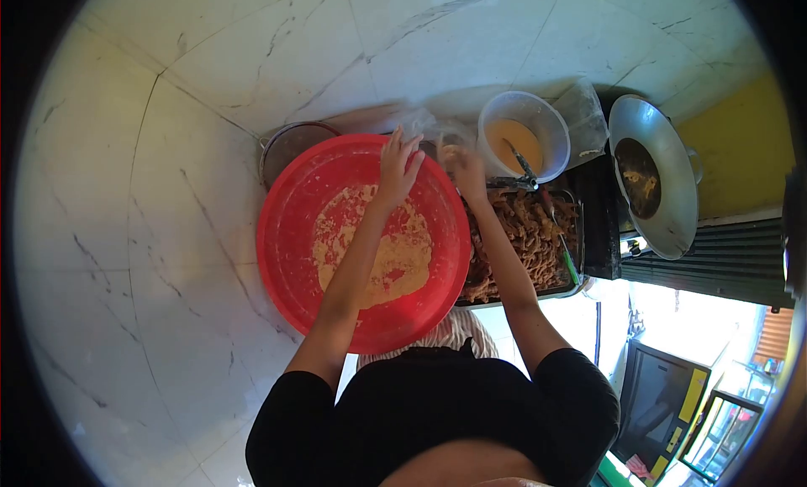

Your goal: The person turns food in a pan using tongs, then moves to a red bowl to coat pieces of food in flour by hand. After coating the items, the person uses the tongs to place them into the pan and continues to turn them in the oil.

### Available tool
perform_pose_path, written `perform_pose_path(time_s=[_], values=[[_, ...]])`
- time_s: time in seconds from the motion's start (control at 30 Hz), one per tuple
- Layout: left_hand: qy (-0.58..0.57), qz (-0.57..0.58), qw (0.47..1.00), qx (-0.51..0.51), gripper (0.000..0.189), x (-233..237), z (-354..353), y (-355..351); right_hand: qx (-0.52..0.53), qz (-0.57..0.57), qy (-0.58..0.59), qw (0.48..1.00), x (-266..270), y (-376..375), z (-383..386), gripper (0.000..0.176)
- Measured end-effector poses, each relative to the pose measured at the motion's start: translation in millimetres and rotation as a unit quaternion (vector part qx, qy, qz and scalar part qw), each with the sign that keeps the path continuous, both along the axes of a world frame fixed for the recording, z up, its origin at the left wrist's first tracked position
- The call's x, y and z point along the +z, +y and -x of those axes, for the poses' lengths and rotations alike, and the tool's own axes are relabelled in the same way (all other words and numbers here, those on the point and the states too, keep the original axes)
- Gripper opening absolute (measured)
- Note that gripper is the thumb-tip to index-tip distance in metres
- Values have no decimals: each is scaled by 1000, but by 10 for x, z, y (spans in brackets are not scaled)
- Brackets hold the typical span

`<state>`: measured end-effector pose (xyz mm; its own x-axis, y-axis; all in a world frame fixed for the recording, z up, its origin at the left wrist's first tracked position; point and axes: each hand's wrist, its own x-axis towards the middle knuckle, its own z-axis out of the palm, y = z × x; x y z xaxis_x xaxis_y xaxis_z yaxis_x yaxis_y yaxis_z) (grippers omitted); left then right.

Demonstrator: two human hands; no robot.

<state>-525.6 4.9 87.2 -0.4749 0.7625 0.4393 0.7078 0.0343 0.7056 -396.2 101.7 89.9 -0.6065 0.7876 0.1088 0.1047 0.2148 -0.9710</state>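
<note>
Two hands are raised over the red basin [284,235] in front of me. My left hand [399,163] is at its 12 o'clock, fingers spread, holding nothing. My right hand [463,169] is at 1 o'clock beside the white bucket [521,107], curled and blurred, so I cannot tell its grip. Coated strips [521,235] lie at 3 o'clock.

The right hand [462,169] is blurred, so whether its fingers grip anything cannot be told. A round grey metal pot [290,147] shows only an arc of its rim, and the rest is hidden behind the big red round plastic basin [286,235]. The left edge of the rectangular metal tray [546,294] of brown strips disappears under that basin's rim and the right forearm. The yellowish bits in the dark middle of the shiny round metal wok [672,218] are too small to identify. The contents of the crumpled clear plastic bag [588,117] cannot be made out.
</note>
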Motion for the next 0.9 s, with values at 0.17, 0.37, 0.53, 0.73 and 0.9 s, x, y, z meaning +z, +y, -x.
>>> perform_pose_path(time_s=[0.17, 0.37, 0.53, 0.73, 0.9], values=[[-202, 87, 975, 33, 35, 139, -409, -1390, -48, 9, 55, 997, 575, -158, -95, 15], [-166, 106, 970, 145, 24, 357, -614, -2847, 88, 54, 125, 987, 691, -625, 81, 19], [-61, 163, 957, 231, 19, 322, -780, -3128, 299, 142, -16, 944, 166, -1183, 341, 23], [12, 146, 947, 285, 18, 184, -854, -3065, 337, 285, -69, 895, -96, -1431, 424, 27], [-56, 144, 932, 328, 20, 213, -961, -2898, 341, 299, -75, 888, 75, -1460, 394, 28]])
